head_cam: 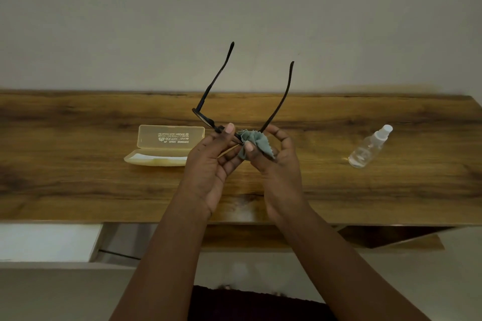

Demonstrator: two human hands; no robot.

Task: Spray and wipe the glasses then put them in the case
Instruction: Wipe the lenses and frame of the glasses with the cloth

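Observation:
I hold black-framed glasses (208,101) above the wooden table (78,185), their temple arms open and pointing up and away from me. My left hand (211,164) pinches the frame near its bridge. My right hand (276,164) presses a grey-green cloth (254,142) around the right lens, which the cloth hides. A translucent yellow case (167,146) lies open on the table to the left of my hands. A clear spray bottle (370,146) with a white cap lies tilted on the table at the right.
The table stands against a plain pale wall (234,8). Its near edge runs just below my wrists. A white surface (47,242) sits under the table at the lower left.

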